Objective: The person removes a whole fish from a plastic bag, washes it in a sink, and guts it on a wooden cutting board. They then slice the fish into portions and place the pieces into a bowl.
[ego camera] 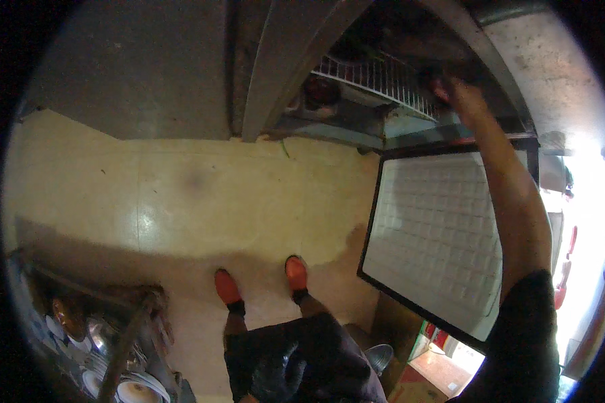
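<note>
My right hand [456, 93] reaches into the dim inside of an open refrigerator, above the right end of a white wire shelf [383, 83]. A dark and pinkish thing is at its fingers; whether they hold it is unclear. The open door [433, 237], with a pale ribbed inner panel and black gasket, lies below that forearm. In a dark glove, my left hand [277, 375] hangs low before my dark shorts, fingers apart, with nothing seen in it. Under the shelf is a dark reddish round thing [322, 90], and dark stuff with some green lies on the shelf.
A rack [126, 347] with stacked plates and metal ware stands at lower left. Pale floor [206, 196] lies between it and the refrigerator, with a green scrap [285, 149]. Near the door's lower edge are a ribbed metal bowl [379, 356] and an open cardboard box [436, 375].
</note>
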`<state>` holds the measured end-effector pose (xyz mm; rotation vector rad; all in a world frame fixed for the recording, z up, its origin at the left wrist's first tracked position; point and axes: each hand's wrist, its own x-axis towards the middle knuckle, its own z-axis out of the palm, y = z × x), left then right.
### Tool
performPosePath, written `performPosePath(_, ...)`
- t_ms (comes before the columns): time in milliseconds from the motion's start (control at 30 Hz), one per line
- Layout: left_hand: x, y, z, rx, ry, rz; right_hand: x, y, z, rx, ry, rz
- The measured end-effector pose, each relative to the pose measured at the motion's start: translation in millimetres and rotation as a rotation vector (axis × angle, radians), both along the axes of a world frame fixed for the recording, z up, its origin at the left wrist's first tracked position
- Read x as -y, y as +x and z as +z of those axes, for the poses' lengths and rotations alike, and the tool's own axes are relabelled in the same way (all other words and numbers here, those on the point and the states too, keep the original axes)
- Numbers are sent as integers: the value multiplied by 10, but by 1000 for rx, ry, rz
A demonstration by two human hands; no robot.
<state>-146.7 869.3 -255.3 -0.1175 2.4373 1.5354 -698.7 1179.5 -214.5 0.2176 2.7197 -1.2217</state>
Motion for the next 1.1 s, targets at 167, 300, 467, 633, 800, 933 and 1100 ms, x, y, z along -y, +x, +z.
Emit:
performPosePath(167, 167, -74, 188, 52, 122, -4, -971, 1096, 581, -460, 803, 490)
performPosePath(300, 212, -146, 529, 26, 65, 10, -2157, 1986, 1353, -415, 833, -149)
performPosePath(467, 185, -52, 1099, 0, 199, 336, -2035, 2255, 1055, -400, 766, -137)
performPosePath(633, 630, 277, 1625, 98, -255, 187, -392, 2163, 279, -211, 409, 302)
performPosePath(800, 765, 682, 2034, 107, -57, 884, 1568, 2490, 192, 63, 145, 817)
performPosePath(933, 1357, 1044, 2161, -71, -2, 1318, 2939, 2747, 205, 201, 109, 1122)
performPosePath(1100, 2362, 1396, 2268, -340, -451, 1612, 4215, 2818, 180, 308, 239, 1319)
